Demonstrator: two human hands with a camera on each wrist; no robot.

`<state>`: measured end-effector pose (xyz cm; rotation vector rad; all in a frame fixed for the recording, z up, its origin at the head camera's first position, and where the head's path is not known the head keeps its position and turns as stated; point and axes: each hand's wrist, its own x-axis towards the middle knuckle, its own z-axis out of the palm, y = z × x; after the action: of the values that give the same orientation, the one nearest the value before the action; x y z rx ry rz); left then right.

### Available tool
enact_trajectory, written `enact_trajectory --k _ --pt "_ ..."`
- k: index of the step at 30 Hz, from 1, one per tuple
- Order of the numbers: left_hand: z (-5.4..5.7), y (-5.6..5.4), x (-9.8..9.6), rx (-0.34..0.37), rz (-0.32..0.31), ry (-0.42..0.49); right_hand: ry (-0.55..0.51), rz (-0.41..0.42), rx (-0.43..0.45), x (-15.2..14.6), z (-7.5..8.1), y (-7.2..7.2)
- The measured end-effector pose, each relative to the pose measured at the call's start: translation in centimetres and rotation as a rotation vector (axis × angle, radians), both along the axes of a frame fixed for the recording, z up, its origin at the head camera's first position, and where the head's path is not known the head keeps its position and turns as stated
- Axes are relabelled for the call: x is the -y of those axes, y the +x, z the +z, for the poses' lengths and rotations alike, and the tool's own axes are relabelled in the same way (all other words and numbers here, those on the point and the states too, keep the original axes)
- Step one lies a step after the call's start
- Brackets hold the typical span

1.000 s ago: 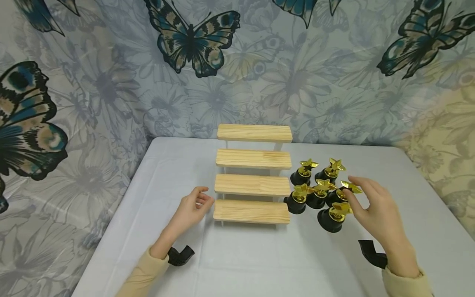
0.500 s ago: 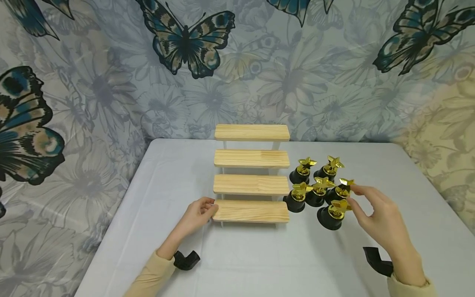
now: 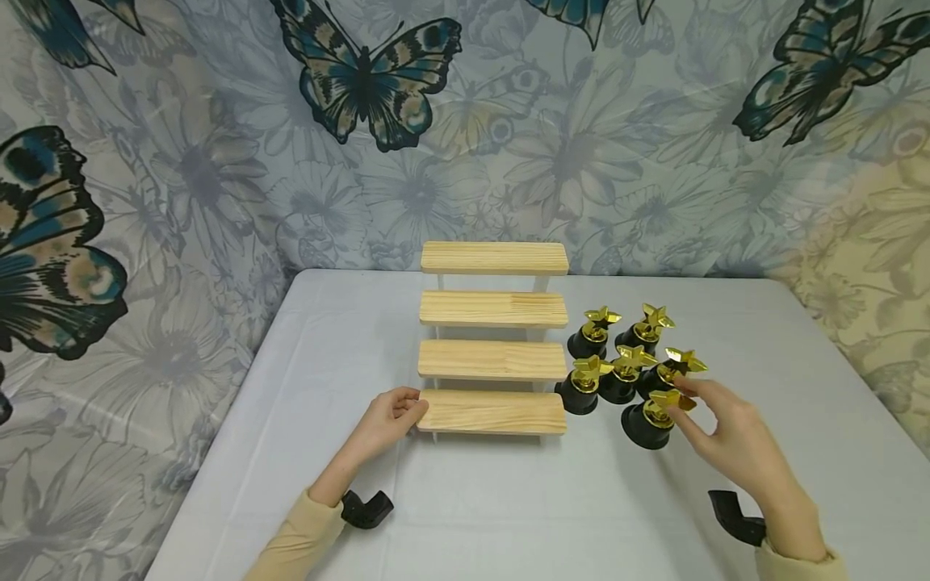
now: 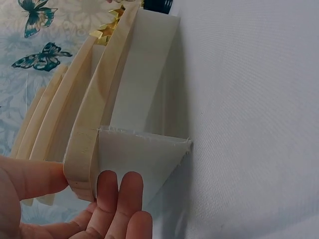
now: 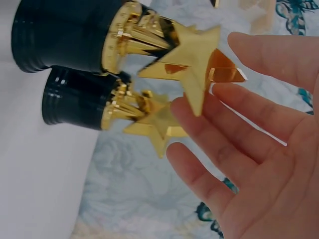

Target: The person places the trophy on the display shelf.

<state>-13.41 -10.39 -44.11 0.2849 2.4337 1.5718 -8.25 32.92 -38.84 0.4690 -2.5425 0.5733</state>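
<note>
Head view: a gold star trophy with a round black base [image 3: 645,428] is seen standing upright on white cloth [image 3: 472,500]. Its star is bracketed by the parted thumb and fingers of the right hand [image 3: 735,442], which has been shifted nearer it over the last half second; contact cannot be told. Five matching black-and-gold trophies [image 3: 579,395] are left unmoved behind it. Leftward, the front board of a four-tier pale wooden stand [image 3: 492,413] is pinched at its left end by the left hand [image 3: 381,421], which was held apart a second earlier.
</note>
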Motion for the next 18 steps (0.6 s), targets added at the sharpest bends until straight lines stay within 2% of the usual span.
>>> enact_trajectory --k 6,11,18 --pt "0.3 0.1 -0.1 0.010 -0.007 0.027 0.002 0.012 0.010 0.0 -0.7 -0.1" --pt "0.1 -0.1 -0.1 0.009 -0.002 0.028 -0.028 0.025 0.001 -0.1 -1.1 -0.1" --pt "-0.3 -0.2 -0.1 0.014 -0.001 0.038 -0.054 0.000 0.015 0.0 -1.5 -0.1"
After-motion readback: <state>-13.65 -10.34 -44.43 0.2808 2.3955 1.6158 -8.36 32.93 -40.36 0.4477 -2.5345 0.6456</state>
